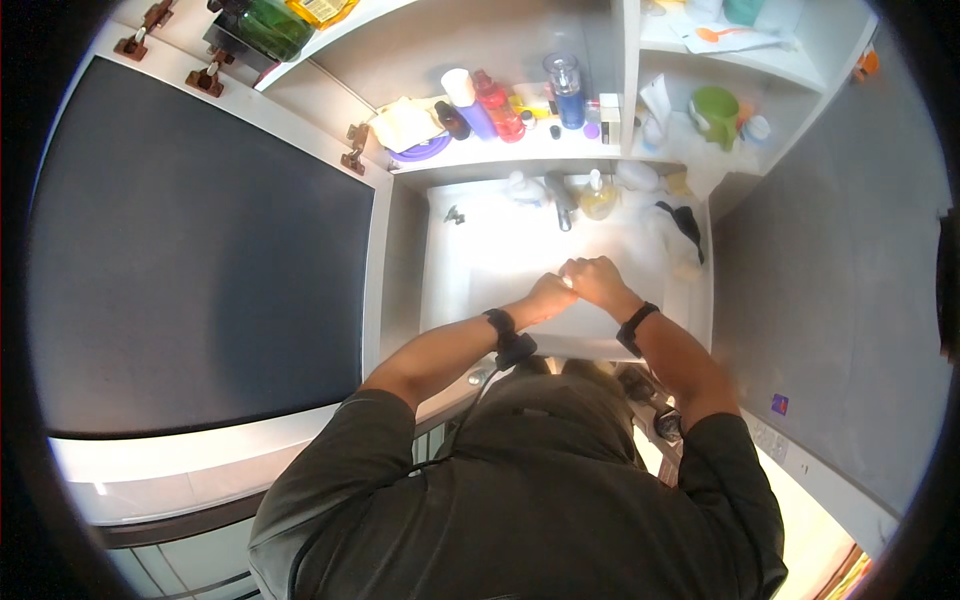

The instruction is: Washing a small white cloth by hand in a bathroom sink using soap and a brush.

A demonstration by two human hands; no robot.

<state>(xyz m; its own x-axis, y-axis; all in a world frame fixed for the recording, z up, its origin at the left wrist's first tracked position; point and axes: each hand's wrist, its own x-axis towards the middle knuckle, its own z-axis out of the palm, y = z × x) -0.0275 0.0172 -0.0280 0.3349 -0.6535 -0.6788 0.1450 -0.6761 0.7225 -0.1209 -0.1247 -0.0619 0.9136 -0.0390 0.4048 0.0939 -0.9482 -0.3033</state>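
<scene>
My left hand [547, 294] and my right hand [597, 278] meet over the white sink basin [470, 280], fingers curled and pressed against each other. Nothing shows between them; the bright glare hides any water or soap. Each wrist carries a black band. The metal tap [562, 208] stands just beyond the hands, at the back of the basin. A yellowish soap bottle [599, 197] sits beside the tap.
A large dark mirror panel [200, 260] fills the left. Shelves above the basin hold several bottles [500, 105], a green cup [716, 112] and a green bottle [272, 25]. A black item [688, 225] lies on the basin's right rim. A grey wall [830, 280] stands on the right.
</scene>
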